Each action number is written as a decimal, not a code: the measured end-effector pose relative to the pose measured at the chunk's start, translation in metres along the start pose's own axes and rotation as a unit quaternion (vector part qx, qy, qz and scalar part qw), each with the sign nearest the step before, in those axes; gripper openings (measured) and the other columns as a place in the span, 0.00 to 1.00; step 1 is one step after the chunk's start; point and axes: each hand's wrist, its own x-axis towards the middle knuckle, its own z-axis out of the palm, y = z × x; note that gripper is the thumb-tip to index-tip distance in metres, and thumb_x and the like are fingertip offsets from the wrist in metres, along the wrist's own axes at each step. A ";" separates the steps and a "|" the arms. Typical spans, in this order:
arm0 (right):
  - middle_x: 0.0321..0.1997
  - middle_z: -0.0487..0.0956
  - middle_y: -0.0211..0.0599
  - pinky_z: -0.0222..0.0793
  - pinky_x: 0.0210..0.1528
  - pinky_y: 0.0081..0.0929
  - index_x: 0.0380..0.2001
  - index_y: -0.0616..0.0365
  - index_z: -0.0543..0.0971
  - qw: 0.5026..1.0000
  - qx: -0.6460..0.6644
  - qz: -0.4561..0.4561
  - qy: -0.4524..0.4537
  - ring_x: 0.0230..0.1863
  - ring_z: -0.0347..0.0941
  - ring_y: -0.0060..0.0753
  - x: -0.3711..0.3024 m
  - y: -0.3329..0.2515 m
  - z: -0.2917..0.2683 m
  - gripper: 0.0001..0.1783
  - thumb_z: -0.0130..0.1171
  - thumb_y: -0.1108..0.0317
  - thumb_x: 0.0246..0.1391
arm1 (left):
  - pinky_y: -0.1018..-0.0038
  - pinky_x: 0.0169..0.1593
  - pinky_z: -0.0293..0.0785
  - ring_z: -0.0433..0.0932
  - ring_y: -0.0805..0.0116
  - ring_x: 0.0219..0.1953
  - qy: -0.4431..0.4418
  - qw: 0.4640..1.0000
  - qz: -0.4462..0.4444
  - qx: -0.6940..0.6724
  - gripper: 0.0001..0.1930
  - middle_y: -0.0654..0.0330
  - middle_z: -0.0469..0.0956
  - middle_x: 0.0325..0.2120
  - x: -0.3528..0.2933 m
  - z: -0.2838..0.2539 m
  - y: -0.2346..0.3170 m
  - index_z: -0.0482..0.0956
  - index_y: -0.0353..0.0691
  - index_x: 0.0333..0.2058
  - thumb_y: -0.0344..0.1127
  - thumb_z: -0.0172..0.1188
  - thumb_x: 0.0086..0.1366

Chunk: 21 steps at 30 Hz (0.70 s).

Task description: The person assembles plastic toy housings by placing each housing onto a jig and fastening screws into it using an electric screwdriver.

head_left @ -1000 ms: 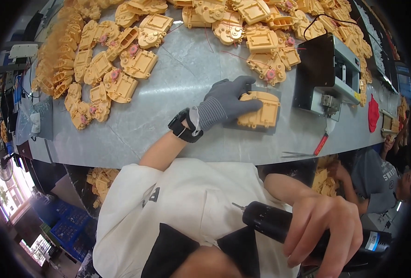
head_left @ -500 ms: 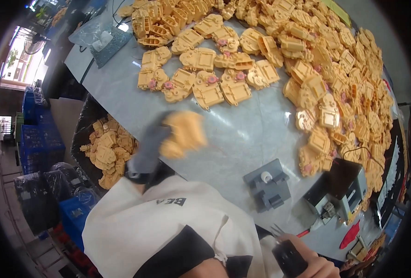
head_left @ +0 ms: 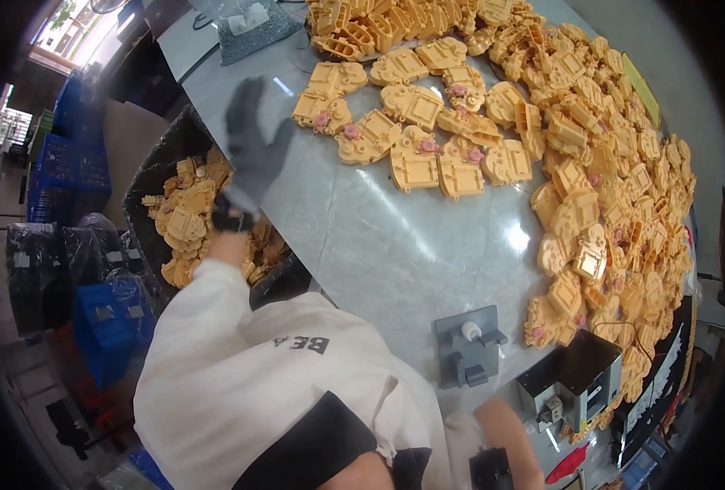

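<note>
My left hand (head_left: pixel 256 151), in a dark grey glove and blurred by motion, is over the table's left edge with its fingers spread and nothing in them. Just below its wrist is a black-lined container (head_left: pixel 151 167) holding a heap of yellow plastic housings (head_left: pixel 184 214). At the lower right edge, my right hand (head_left: pixel 516 449) shows only as bare skin around the wrist; its fingers are hidden. Beside it is a black block-like object (head_left: pixel 490 469), and whether the hand grips it is unclear. Several yellow housings (head_left: pixel 415 159), some with pink round parts, lie in rows on the table.
A large heap of yellow housings (head_left: pixel 615 188) covers the right side of the grey table (head_left: pixel 379 253). Near its front stand a grey fixture (head_left: pixel 468 347) with a white peg and a dark metal box (head_left: pixel 579 371). A bag of small parts (head_left: pixel 256 33) lies far left; blue crates (head_left: pixel 72 171) stand beyond.
The yellow housing has left my left hand, which has opened and moved up and left. My right hand has dropped lower, and the pronged tip of the black tool is out of sight.
</note>
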 end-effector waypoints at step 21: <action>0.22 0.73 0.40 0.67 0.33 0.37 0.20 0.58 0.74 0.985 -0.022 -0.007 -0.170 0.26 0.72 0.42 -0.030 -0.045 -0.071 0.08 0.48 0.73 0.51 | 0.61 0.58 0.55 0.56 0.49 0.57 -0.211 0.976 -0.053 -0.025 0.36 0.47 0.58 0.55 -0.035 0.052 -0.020 0.60 0.45 0.55 0.48 0.63 0.49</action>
